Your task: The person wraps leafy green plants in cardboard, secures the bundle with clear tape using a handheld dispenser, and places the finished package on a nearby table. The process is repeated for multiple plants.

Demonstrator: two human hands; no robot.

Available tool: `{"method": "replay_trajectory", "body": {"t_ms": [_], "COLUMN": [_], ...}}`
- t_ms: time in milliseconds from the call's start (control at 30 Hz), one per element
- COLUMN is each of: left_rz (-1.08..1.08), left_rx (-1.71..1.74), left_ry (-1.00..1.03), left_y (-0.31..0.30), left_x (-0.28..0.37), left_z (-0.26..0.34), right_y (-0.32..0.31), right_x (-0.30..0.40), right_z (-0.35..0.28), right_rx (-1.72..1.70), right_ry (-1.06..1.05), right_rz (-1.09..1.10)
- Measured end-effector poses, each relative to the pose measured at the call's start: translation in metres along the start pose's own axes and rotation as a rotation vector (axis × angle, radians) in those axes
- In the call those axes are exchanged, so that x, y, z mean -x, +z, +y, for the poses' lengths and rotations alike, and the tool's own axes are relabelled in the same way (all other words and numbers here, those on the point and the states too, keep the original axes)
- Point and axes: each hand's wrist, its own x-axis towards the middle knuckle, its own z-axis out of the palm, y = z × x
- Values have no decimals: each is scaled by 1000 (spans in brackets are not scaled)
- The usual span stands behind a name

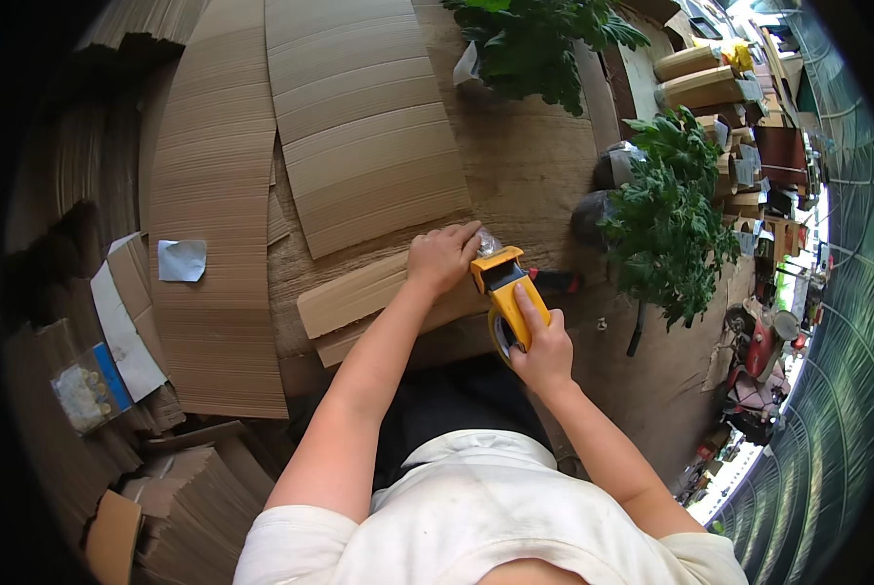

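In my right hand (545, 342) is a yellow tape gun (510, 296), its front end at the right end of a folded cardboard piece (364, 294). A roll of tape shows on the gun's underside. My left hand (443, 254) lies on that cardboard's right end, beside the gun's front, with clear plastic or tape (488, 241) at its fingertips. Whether the fingers grip the cardboard is hard to tell. Just right of the gun lies a black and red tool (554, 280), partly hidden. Flat corrugated sheets (367, 124) lie beyond my left hand on the wooden table (532, 175).
Leafy green plants with wrapped bases stand at the back (539, 44) and right (671, 219). A long cardboard sheet (214, 322) bears a white paper (182, 260). Stacked cardboard (195, 512) fills the lower left. Rolled cardboard wraps (700, 88) and a red motorbike (760, 347) are farther right.
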Motion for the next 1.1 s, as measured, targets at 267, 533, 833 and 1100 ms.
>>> {"method": "replay_trajectory", "body": {"t_ms": [267,533,833,1100], "left_rz": [-222,-70,-82,-209], "left_rx": [-10,-48,-364,-235], "left_ry": [-128,433,-10,-218], "left_y": [-11,-16,-12,-19], "left_x": [-19,14,29,12], "left_z": [-6,-15,33,33], "right_y": [7,10,12,16], "right_x": [-7,-3,-16,-32], "right_z": [1,10,9,13], "right_rx": [-33,12,-51,-83], "right_ry": [-19,14,-5,11], "right_rz": [92,65,125,92]}}
